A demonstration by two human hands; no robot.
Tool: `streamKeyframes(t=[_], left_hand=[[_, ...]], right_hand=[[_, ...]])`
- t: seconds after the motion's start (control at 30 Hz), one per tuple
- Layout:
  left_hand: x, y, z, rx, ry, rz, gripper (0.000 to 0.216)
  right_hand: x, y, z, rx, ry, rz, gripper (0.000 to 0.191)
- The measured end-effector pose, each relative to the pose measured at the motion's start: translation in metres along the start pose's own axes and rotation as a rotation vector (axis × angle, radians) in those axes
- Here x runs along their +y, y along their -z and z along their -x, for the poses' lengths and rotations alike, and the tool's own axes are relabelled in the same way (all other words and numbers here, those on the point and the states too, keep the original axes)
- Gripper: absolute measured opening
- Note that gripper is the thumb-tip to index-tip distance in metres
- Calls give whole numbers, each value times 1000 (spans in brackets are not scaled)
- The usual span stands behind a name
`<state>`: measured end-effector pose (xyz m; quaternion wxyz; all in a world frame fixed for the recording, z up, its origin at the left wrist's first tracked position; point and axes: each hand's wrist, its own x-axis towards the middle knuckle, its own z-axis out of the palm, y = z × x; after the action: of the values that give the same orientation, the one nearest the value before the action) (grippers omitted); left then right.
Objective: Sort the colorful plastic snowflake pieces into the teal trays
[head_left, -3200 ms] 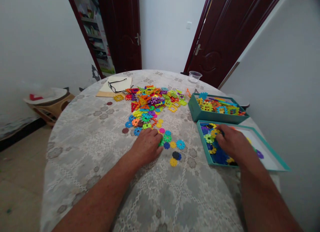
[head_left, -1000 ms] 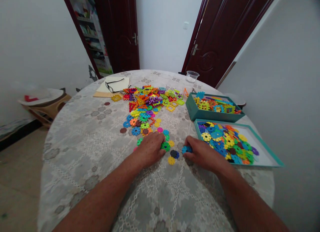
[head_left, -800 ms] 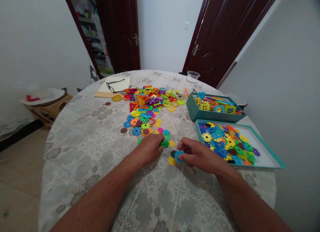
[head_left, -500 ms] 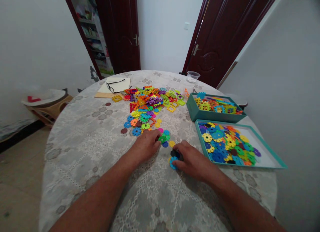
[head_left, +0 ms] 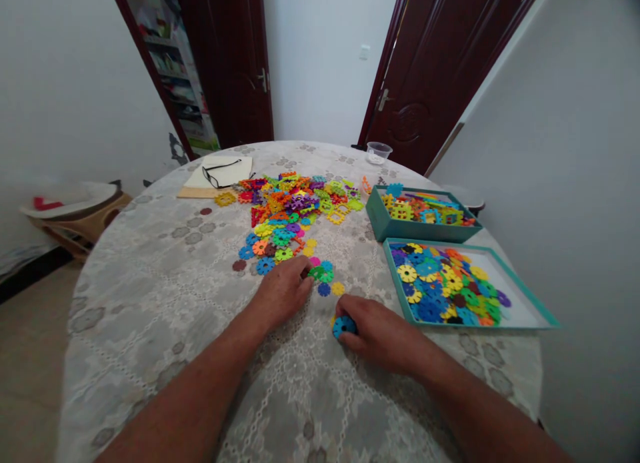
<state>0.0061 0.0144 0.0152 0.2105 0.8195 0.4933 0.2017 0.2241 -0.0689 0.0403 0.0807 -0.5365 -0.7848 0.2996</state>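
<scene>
My right hand is closed around blue snowflake discs, held low over the table. A bit of yellow disc shows at their left edge. My left hand rests on the tablecloth with curled fingers; whatever is inside them is hidden. Its fingertips are beside a green snowflake disc. Close by lie a pink disc, a dark blue disc and a yellow disc. Beyond the left hand spreads a mixed pile of colourful plastic pieces.
On the right, a teal box holds square pieces, and its shallow lid holds many discs. Eyeglasses lie on paper at the back left. A clear plastic bowl stands at the far edge of the round table.
The view has shifted slightly. My right fingers have closed further around the discs, and the black disc seen there before is now out of sight. My left hand has barely moved.
</scene>
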Motion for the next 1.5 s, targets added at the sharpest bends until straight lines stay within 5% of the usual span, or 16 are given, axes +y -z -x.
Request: streamKeyframes(t=[0.17, 0.3, 0.47, 0.6, 0.73, 0.93, 1.23, 1.5], left_hand=[[2, -3, -1, -39, -87, 16, 7], [5, -4, -1, -90, -95, 8, 11], [8, -1, 1, -200, -129, 84, 17], [13, 0, 3, -259, -159, 148, 20], [13, 0, 2, -210, -143, 142, 21], [3, 2, -3, -9, -125, 73, 29], [-9, 0, -6, -18, -105, -26, 32], [-26, 10, -11, 153, -27, -205, 32]], right_hand=[[-1, 1, -3, 11, 41, 11, 20], [5, -1, -10, 200, 36, -53, 7], [13, -5, -16, 384, 79, -165, 36], [14, -9, -19, 373, 143, -108, 10], [18, 3, -16, 431, 140, -49, 8], [63, 55, -3, 664, -139, 153, 5], [113, 84, 9, 533, -620, 377, 17], [152, 93, 17, 516, -897, 435, 27]])
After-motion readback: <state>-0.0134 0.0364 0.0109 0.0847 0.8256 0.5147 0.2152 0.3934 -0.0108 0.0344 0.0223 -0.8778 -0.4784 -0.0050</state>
